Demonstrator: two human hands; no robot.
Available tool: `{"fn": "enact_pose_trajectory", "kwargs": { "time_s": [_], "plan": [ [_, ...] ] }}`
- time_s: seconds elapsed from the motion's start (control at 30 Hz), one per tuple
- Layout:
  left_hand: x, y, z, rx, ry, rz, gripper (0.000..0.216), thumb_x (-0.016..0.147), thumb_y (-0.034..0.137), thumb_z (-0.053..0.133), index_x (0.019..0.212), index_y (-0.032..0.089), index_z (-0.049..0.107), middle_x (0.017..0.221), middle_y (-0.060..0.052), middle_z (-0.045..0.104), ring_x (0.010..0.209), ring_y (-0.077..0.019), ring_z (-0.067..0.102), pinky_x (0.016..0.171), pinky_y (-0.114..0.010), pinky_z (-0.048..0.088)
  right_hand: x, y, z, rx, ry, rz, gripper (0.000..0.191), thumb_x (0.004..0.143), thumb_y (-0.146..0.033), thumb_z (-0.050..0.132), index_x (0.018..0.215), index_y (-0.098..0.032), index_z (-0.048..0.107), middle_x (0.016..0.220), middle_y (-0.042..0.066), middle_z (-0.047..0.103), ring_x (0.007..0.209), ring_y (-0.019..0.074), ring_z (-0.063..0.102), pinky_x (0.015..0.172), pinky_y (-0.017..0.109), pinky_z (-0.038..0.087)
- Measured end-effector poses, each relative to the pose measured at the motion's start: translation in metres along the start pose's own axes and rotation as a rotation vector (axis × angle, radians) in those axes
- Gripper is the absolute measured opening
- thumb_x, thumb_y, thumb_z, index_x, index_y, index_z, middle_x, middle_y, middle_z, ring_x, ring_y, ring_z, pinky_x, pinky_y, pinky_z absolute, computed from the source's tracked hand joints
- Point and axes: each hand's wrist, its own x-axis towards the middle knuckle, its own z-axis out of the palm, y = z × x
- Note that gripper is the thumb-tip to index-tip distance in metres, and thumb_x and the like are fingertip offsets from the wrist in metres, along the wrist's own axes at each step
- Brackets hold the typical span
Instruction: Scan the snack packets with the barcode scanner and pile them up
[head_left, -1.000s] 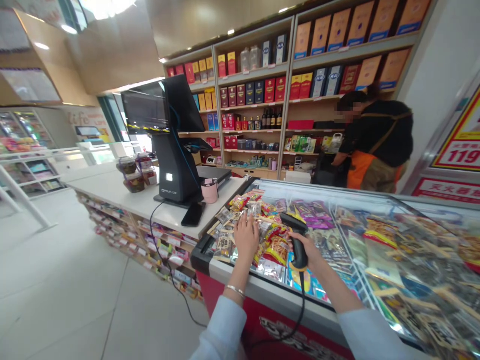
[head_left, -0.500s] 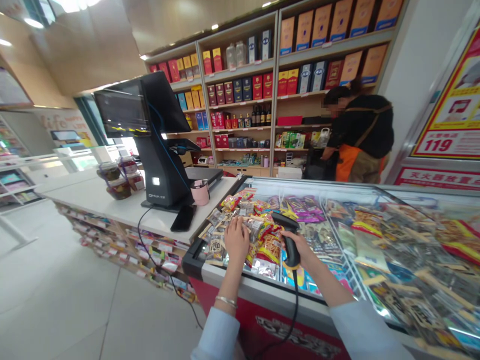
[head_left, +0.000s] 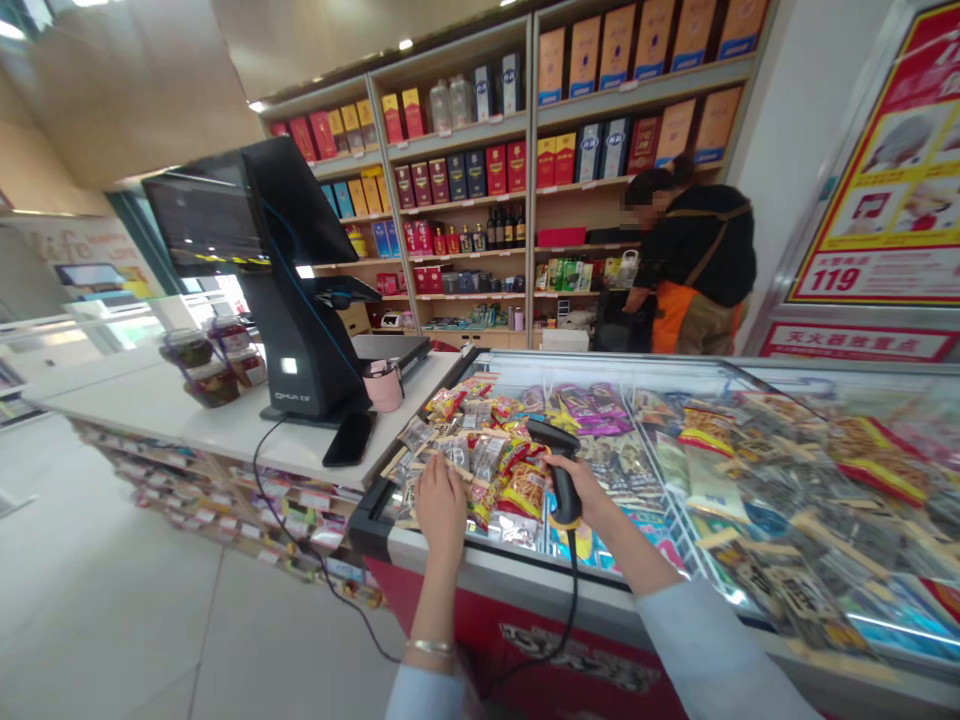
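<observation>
My right hand [head_left: 592,495] is wrapped round the grip of a black corded barcode scanner [head_left: 559,462], its head aimed left over a heap of small snack packets [head_left: 491,450]. The packets lie on the glass lid of a chest freezer [head_left: 675,470]. My left hand [head_left: 441,503] rests palm down at the near left edge of the heap, fingers bent over the packets; I cannot see whether it holds one.
A black till with two screens [head_left: 277,270] stands on the white counter [head_left: 150,405] to the left, with a phone [head_left: 349,438], a pink cup [head_left: 384,385] and snack jars [head_left: 210,360]. A person in an orange apron [head_left: 690,265] stands by shelves of boxes and bottles [head_left: 480,170].
My left hand has drawn back from the middle of the heap to its near left edge. The camera has swung slightly to the right. The scanner stays in my right hand.
</observation>
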Motion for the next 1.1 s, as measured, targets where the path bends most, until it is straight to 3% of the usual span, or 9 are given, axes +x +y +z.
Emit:
{"fn": "enact_pose_trajectory", "kwargs": {
  "time_s": [0.33, 0.5, 0.6, 0.7, 0.83, 1.1],
  "plan": [
    [0.0, -0.002, -0.002, 0.098, 0.055, 0.058, 0.046, 0.094, 0.03, 0.03, 0.127, 0.008, 0.055, 0.124, -0.017, 0.061, 0.117, -0.028, 0.054, 0.101, -0.045, 0.039, 0.0, 0.001, 0.0, 0.004, -0.009, -0.015, 0.014, 0.063, -0.026, 0.071, 0.062, -0.015, 0.062, 0.054, 0.001, 0.061, 0.041, 0.0096, 0.051, 0.04, 0.021, 0.042],
    [0.003, -0.006, -0.004, 0.097, 0.021, 0.04, 0.049, 0.094, 0.03, 0.026, 0.125, 0.006, 0.055, 0.117, -0.019, 0.064, 0.109, -0.0281, 0.059, 0.095, -0.044, 0.044, -0.015, -0.02, -0.003, 0.02, 0.026, -0.126, 0.016, 0.06, -0.027, 0.072, 0.062, -0.014, 0.063, 0.055, 0.001, 0.062, 0.04, 0.0086, 0.05, 0.039, 0.021, 0.042],
    [0.006, 0.006, -0.007, 0.112, 0.061, 0.056, 0.05, 0.094, 0.033, 0.026, 0.122, 0.005, 0.057, 0.119, -0.021, 0.062, 0.113, -0.0298, 0.057, 0.098, -0.046, 0.041, -0.034, -0.044, -0.015, -0.027, -0.003, -0.185, 0.018, 0.06, -0.029, 0.073, 0.063, -0.014, 0.064, 0.055, 0.001, 0.062, 0.039, 0.0093, 0.05, 0.038, 0.022, 0.041],
    [0.011, 0.038, -0.008, 0.055, 0.115, 0.102, 0.052, 0.094, 0.036, 0.026, 0.123, 0.005, 0.056, 0.123, -0.022, 0.059, 0.119, -0.0302, 0.052, 0.101, -0.047, 0.039, -0.058, -0.075, -0.032, -0.056, -0.008, -0.246, 0.019, 0.06, -0.029, 0.074, 0.065, -0.015, 0.064, 0.055, 0.001, 0.062, 0.04, 0.0096, 0.05, 0.037, 0.021, 0.04],
    [0.01, 0.102, 0.0, -0.065, 0.088, 0.226, 0.05, 0.094, 0.037, 0.027, 0.124, 0.007, 0.055, 0.124, -0.019, 0.059, 0.12, -0.029, 0.052, 0.103, -0.046, 0.038, -0.086, -0.119, -0.066, -0.039, 0.046, -0.327, 0.02, 0.061, -0.029, 0.075, 0.067, -0.015, 0.063, 0.056, 0.0, 0.062, 0.041, 0.0088, 0.05, 0.037, 0.02, 0.04],
    [-0.029, 0.226, 0.056, -0.251, -0.122, 0.425, 0.046, 0.094, 0.039, 0.031, 0.124, 0.012, 0.052, 0.124, -0.016, 0.06, 0.118, -0.0279, 0.053, 0.099, -0.043, 0.042, -0.131, -0.178, -0.162, -0.088, 0.269, -0.45, 0.024, 0.058, -0.03, 0.078, 0.069, -0.015, 0.063, 0.057, -0.001, 0.062, 0.042, 0.0087, 0.051, 0.037, 0.02, 0.041]
  ]
}}
